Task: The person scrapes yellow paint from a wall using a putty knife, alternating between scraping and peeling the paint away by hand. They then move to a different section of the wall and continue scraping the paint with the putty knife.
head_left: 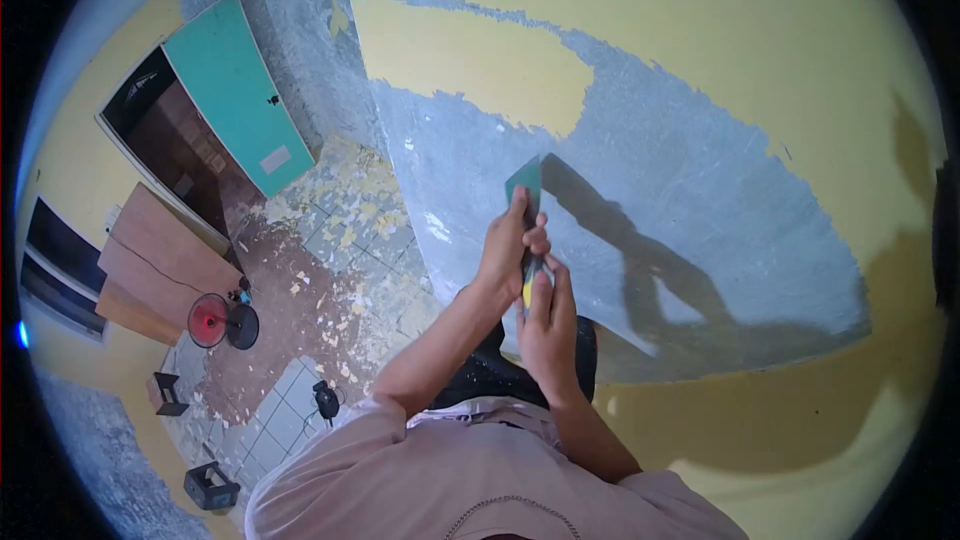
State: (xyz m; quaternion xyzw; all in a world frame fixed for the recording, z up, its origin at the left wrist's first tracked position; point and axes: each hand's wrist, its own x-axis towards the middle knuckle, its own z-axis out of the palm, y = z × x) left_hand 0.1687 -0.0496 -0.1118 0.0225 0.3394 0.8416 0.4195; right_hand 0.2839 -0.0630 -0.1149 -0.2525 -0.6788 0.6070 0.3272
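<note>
Both my hands are wrapped around a scraper (524,177) with a broad flat blade and a dark handle that shows a bit of yellow. My left hand (505,248) grips it higher up, close behind the blade, with the thumb lying along it. Lower down, my right hand (548,325) closes around the handle's end. The blade points up at the wall, over a bare grey patch (700,200) where the paint is gone. Yellow paint (480,55) with a ragged edge lies above the blade. Shadows of my arms and the tool fall to the right.
Paint flakes (350,205) litter the tiled floor to the left. A green door (240,90) stands open beyond, with wooden boards (165,255) leaning near it. A red and black fan (208,321), a small black device (326,400) and dark stools (210,486) stand on the floor.
</note>
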